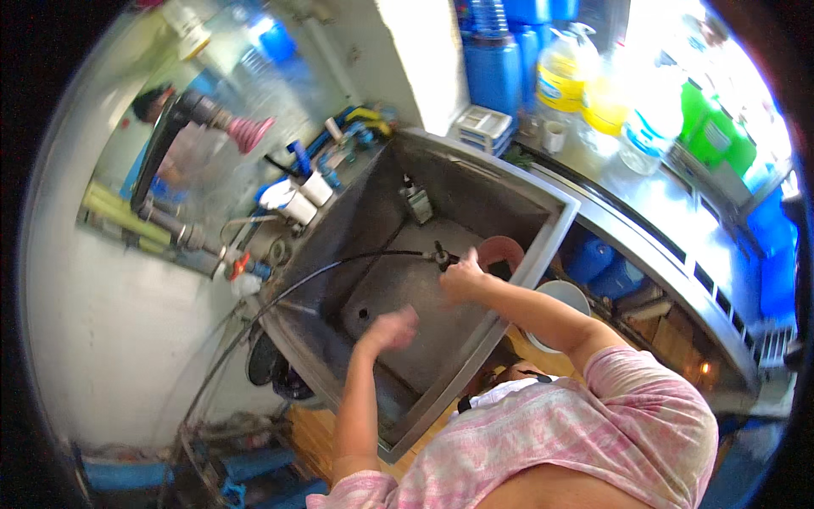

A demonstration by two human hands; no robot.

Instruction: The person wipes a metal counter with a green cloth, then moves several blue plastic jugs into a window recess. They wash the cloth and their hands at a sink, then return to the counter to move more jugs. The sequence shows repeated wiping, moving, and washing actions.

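A deep grey metal sink (564,222) lies in front of me. Over its right half my right hand (462,280) is closed around the dark handle of a spray gun (440,254). From its back end a black hose (335,270) runs left across the sink and over the rim. My left hand (394,329) hovers above the sink floor near the drain hole; motion blurs its fingers, and I see nothing clear in it. Beyond the spray gun, a small bottle with a dark top (416,201) stands by the back wall of the sink. A reddish bowl (502,252) sits right of my right hand.
A white bucket (562,312) stands outside the sink at the right. On the left ledge are white cups (317,188) with brushes and an orange-handled tap (240,267). Large bottles with yellow liquid (561,81) and blue containers (492,72) line the metal counter (670,199).
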